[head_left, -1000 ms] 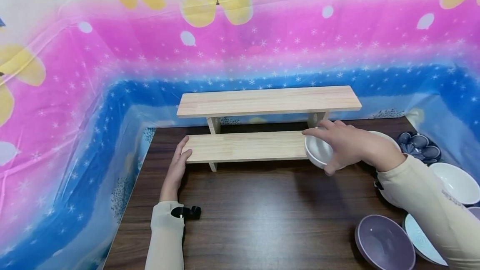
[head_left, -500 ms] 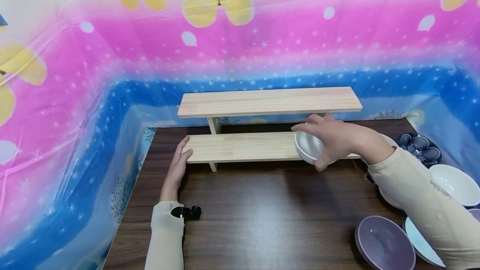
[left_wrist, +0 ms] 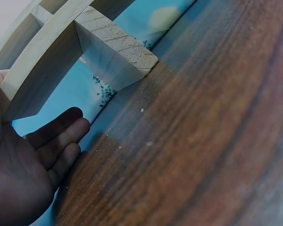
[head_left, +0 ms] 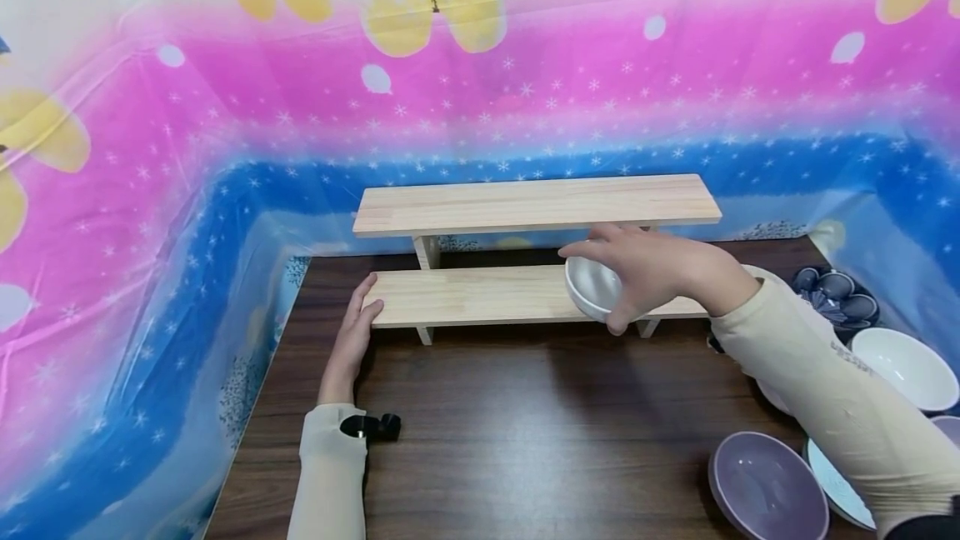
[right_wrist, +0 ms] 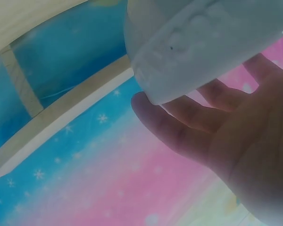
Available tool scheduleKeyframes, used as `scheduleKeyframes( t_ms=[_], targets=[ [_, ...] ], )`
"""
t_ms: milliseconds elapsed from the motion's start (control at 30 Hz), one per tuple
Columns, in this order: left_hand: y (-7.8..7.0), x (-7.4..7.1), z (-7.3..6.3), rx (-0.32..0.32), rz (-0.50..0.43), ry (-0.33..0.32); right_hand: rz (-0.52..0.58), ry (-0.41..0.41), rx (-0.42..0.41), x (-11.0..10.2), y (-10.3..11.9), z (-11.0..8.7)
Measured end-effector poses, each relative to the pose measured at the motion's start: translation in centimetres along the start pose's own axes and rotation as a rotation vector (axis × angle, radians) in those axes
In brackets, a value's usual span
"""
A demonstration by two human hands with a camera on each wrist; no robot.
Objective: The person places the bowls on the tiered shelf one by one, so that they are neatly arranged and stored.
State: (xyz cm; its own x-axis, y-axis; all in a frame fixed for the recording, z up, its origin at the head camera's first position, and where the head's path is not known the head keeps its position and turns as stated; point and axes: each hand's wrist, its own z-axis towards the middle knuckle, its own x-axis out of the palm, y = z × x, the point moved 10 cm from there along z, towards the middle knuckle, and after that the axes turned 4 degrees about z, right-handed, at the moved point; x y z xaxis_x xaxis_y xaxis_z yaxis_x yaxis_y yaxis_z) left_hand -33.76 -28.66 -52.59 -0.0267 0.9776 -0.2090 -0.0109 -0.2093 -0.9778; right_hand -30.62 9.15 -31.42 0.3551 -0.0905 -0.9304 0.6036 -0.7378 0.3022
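Note:
A two-tier wooden shelf stands on the dark table. My left hand holds the left end of its lower board, index finger and thumb at the board's edge. In the left wrist view, the other fingers extend below the board. With my right hand I hold a small white bowl over the right part of the lower board, thumb at the front and fingers reaching over the back. The right wrist view shows fingertips against the side of the bowl.
At the right are a purple bowl, a pale blue dish partly behind it, a white bowl and a cluster of dark cups. My right sleeve hides part of other white dishware. A patterned cloth hangs behind the shelf.
My right hand has carried the white bowl leftward along the lower board, uncovering the board's right end. The left hand has stayed at the shelf's left end.

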Motion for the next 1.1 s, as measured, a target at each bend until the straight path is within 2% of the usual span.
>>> scheduleKeyframes(
  t_ms=[267,667,1100],
  targets=[
    [-0.3,0.2,-0.1,0.003,-0.005,0.011,0.032,-0.011,-0.05,-0.7,1.1,1.2],
    [-0.3,0.0,0.1,0.012,-0.026,0.02,0.047,0.02,-0.01,-1.3,1.3,3.2],
    [-0.2,0.1,0.1,0.025,-0.014,0.035,0.036,0.069,-0.052,-1.8,4.3,5.8]
  ],
)
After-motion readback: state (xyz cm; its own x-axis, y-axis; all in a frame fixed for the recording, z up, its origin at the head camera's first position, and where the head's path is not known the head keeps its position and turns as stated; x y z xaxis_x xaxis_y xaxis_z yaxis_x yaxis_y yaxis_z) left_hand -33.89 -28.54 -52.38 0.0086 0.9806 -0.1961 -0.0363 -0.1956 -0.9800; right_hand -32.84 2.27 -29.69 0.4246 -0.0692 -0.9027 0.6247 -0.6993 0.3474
